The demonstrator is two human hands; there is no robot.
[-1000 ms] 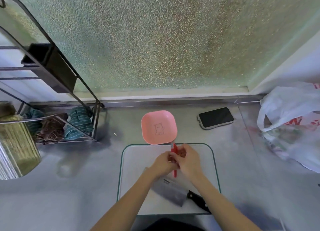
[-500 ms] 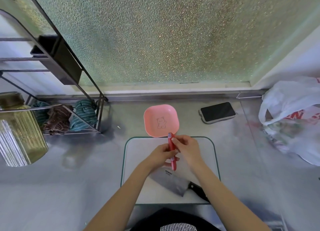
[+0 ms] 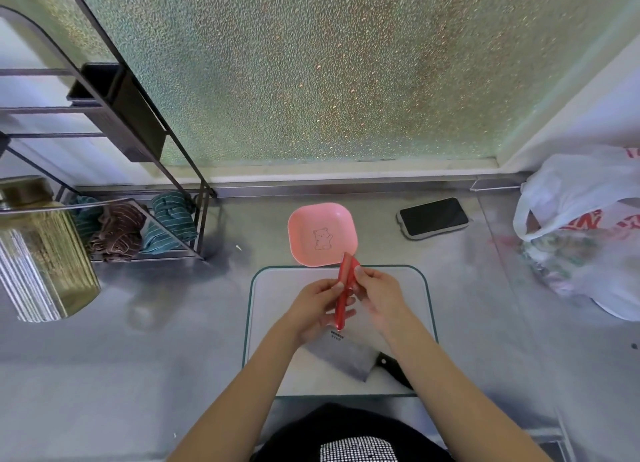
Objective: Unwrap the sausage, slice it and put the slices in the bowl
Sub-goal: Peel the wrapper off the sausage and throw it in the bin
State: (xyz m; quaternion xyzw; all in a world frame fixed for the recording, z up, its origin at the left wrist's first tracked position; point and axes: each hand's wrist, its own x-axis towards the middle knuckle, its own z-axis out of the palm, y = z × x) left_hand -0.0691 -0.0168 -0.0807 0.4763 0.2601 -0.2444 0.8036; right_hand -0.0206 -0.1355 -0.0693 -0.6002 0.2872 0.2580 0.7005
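A person holds a red-wrapped sausage (image 3: 343,295) in both bare hands above a glass cutting board (image 3: 273,326); the left hand (image 3: 317,309) is closed around the lower half of the sausage, fingers curled under it and thumb on top; the right hand (image 3: 379,293) pinches the upper part, where the red wrapper (image 3: 349,267) stands loose and flared at the tip. The sausage runs nearly upright in the view, its lower end poking out just below the left hand's grip and its upper end rising past both thumbs; that tip overlaps the near rim of a pink bowl (image 3: 323,233), which sits just beyond the grip, touching or nearly touching the far edge of the board; whether the wrapper touches the bowl cannot be told. A cleaver (image 3: 343,357) lies flat on the board directly below the grip, blade under the wrists, black handle passing beneath the right forearm. A phone (image 3: 434,216) lies face up beyond and to the right of the grip; a white bag (image 3: 585,233) slumps far right; a wire rack (image 3: 145,171) holding folded cloths (image 3: 138,228) stands far left.
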